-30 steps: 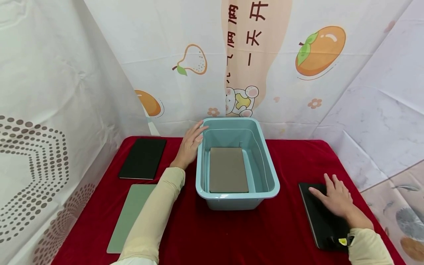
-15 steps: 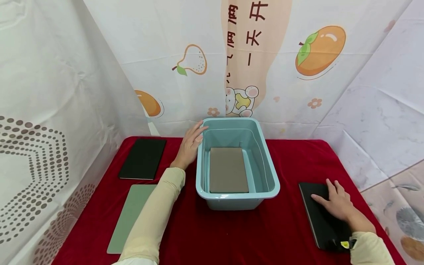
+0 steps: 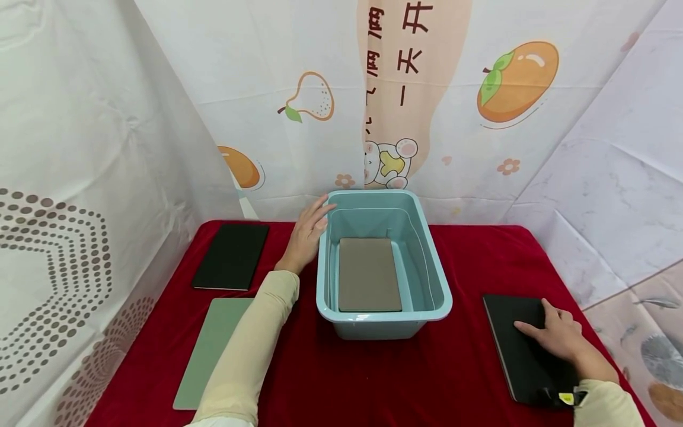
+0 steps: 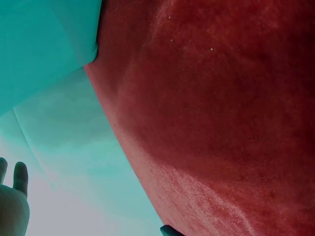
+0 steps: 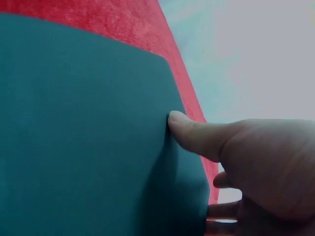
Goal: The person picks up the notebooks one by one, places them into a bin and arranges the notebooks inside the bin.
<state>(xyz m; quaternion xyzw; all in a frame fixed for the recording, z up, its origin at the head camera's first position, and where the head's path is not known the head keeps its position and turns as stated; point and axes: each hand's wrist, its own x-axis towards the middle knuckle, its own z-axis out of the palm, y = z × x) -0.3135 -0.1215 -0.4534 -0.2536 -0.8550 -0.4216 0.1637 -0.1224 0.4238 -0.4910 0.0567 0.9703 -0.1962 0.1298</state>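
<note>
In the head view my left hand (image 3: 304, 237) rests on the left rim of a light blue plastic basin (image 3: 437, 267), fingers extended. A grey-brown notebook (image 3: 368, 276) lies flat inside it, towards the left wall. At the right, my right hand (image 3: 562, 338) is on a black notebook (image 3: 514, 338) that lies flat on the cloth. The right wrist view shows the thumb (image 5: 189, 130) pressed on the cover of this notebook (image 5: 88, 123), while the other fingers bend at its right edge. How far they reach beneath it is hidden.
Left of the basin, another black notebook (image 3: 232, 255) lies near the back of the red cloth (image 3: 368, 379). A green notebook (image 3: 213, 344) sits in front of it, partly hidden by my left sleeve. Printed white sheets (image 3: 299, 35) hang behind and at the sides.
My right hand has slid right and towards me across the black notebook, from fingers spread on the cover to gripping its right edge. My left hand stays on the basin rim.
</note>
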